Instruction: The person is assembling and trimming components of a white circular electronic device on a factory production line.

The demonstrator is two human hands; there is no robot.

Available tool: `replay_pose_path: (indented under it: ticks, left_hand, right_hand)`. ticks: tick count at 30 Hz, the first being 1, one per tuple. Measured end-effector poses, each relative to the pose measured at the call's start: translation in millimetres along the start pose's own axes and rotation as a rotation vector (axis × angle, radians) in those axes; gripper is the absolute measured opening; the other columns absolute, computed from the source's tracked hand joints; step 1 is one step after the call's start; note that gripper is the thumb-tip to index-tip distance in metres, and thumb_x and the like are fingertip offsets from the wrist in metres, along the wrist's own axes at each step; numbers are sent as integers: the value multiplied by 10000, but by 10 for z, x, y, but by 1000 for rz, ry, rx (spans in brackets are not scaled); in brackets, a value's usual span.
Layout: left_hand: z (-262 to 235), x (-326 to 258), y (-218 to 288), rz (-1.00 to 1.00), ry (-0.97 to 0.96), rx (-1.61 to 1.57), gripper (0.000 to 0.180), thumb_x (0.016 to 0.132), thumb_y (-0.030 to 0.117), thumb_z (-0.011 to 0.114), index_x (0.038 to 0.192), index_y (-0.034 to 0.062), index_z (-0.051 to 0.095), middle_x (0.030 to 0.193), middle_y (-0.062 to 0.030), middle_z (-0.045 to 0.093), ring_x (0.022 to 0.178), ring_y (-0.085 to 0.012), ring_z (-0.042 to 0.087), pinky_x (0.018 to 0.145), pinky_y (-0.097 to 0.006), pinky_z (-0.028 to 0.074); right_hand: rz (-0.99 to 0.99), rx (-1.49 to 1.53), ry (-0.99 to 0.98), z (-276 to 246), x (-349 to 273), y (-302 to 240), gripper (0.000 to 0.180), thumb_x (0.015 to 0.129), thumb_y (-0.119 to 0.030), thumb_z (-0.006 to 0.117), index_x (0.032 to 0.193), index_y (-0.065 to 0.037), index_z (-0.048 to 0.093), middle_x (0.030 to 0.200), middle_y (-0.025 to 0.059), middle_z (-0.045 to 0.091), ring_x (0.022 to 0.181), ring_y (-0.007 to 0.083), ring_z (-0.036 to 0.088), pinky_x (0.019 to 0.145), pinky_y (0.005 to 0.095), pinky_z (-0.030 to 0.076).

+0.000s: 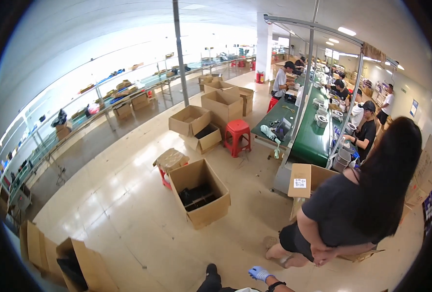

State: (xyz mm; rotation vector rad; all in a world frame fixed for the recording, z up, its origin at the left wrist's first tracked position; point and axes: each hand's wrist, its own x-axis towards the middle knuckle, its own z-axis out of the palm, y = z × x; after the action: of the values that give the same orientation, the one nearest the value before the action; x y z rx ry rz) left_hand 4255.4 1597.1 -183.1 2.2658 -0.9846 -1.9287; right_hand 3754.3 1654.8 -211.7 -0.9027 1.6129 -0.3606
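My right hand point(259, 273), in a light blue and white glove, shows at the lower edge with a dark band on its wrist. Its fingers look loosely bent, and nothing shows between them. It hangs over the floor, touching no object. Left of it, my dark shoe point(211, 270) and trouser leg come into the picture. My left hand is out of view. Close on the right stands a person point(340, 204) in a dark top, hands clasped behind the back. The nearest box ahead is an open cardboard box point(207, 214) with black items inside.
A green conveyor point(309, 141) with grey devices runs away at right, people seated along it. Beside it are a red stool point(237, 136) and several cardboard boxes point(223, 104). Another carton point(307, 176) sits at its near end. More boxes point(96, 267) stand lower left.
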Motion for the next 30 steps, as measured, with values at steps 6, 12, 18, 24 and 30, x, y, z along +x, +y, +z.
replay_pose_path:
  ticks: [6,12,18,24,30]
  left_hand:
    - [-541,943,1642,66,-8,125,321,915,185,556,1199,68,462,810,-107,556,576,-212,566,491,-378,504]
    - [-839,1926,3558,193,-33,-7,542,882,186,579,1368,122,348,726,-75,522,539,-212,548,451,-386,499]
    - [-59,2540,4900,123,-196,-54,494,885,166,580,1322,122,353,759,-81,546,565,-204,565,469,-382,502]
    - [107,2817,5347,147,-280,461,206,922,231,564,1080,107,517,850,-128,621,644,-221,609,560,-388,532]
    - [-83,3616,6619,489,-175,735,239,924,232,566,1119,112,497,876,-128,624,658,-224,613,571,-387,533]
  right_hand:
    - [73,439,293,-699,681,-994,215,968,-215,590,988,-15,667,857,96,715,668,173,676,600,322,564]
    - [14,563,350,-1589,1574,-2120,224,961,-201,596,991,-6,703,853,89,725,675,158,677,618,297,554]
    - [8,459,358,-2814,2559,-2973,265,941,-249,617,972,-4,714,816,98,723,688,164,682,670,305,559]
    - [-19,269,424,-3841,3443,-3719,386,923,-376,546,881,-37,727,797,127,725,742,275,705,736,402,542]
    - [-98,27,393,-4602,3957,-4930,585,974,-532,437,852,-23,698,853,210,688,846,411,646,811,454,496]
